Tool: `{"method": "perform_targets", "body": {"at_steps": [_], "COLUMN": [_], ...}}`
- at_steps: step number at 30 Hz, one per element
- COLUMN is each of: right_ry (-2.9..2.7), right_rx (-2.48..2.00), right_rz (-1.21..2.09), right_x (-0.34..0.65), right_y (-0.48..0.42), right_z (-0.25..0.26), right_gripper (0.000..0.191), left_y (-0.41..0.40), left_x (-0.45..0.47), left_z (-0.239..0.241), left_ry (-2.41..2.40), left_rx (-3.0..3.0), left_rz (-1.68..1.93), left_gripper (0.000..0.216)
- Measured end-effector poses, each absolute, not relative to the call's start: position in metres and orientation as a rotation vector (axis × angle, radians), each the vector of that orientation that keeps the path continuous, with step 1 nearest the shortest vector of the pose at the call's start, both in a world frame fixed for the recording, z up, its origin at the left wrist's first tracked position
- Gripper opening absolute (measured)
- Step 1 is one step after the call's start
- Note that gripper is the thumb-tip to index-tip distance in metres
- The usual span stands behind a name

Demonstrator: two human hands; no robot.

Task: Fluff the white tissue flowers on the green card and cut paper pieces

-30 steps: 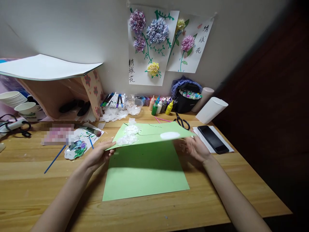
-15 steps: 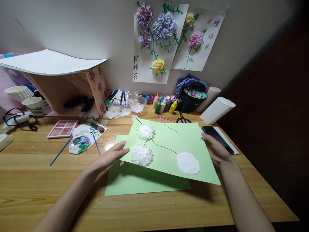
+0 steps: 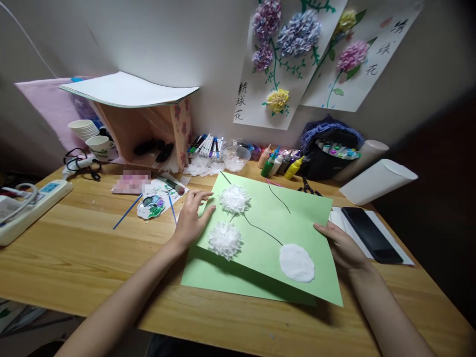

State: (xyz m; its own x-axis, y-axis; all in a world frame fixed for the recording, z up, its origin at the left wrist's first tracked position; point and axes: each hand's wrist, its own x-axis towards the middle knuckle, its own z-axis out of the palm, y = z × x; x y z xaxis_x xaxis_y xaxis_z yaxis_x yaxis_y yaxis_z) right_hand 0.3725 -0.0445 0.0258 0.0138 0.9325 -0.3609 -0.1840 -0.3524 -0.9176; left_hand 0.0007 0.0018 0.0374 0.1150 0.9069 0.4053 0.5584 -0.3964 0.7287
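A green paper sheet (image 3: 297, 218) lies slanted on top of a second green sheet (image 3: 208, 275) on the wooden desk (image 3: 74, 248). Glued on the top sheet are two fluffy white tissue flowers (image 3: 234, 199) (image 3: 225, 240), thin black drawn stems and a flat white oval (image 3: 296, 263). My left hand (image 3: 190, 220) rests open on the sheet's left edge, fingers stretched towards the upper flower. My right hand (image 3: 340, 245) lies at the sheet's right edge with its fingers flat along it.
A black phone (image 3: 372, 234) lies on white paper at the right, beside a white roll (image 3: 377, 181). Paint bottles (image 3: 282, 163), markers (image 3: 206, 146), scissors (image 3: 307, 187) and a marker bag (image 3: 329, 153) line the wall. A palette (image 3: 150, 206), brushes and a power strip (image 3: 31, 206) are at the left.
The top green sheet has been lowered from held up to lying flat on the lower sheet. My left hand now rests open on its edge. The view has shifted left.
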Motion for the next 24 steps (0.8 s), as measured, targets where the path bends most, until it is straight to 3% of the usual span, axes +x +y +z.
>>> {"method": "perform_targets", "body": {"at_steps": [16, 24], "right_ry": [-0.913, -0.918], "right_rx": [-1.426, -1.461], "right_rz": [1.435, 1.464], "right_x": [0.363, 0.359], "right_y": [-0.05, -0.047], "right_z": [0.014, 0.008], "right_gripper": [0.047, 0.04], "left_y": [0.001, 0.005], "left_x": [-0.006, -0.007], "left_z": [0.043, 0.041], "left_ry": [1.514, 1.511], "left_rx": [2.24, 2.134], "left_rz": [1.287, 1.254], "left_gripper": [0.008, 0.007]}}
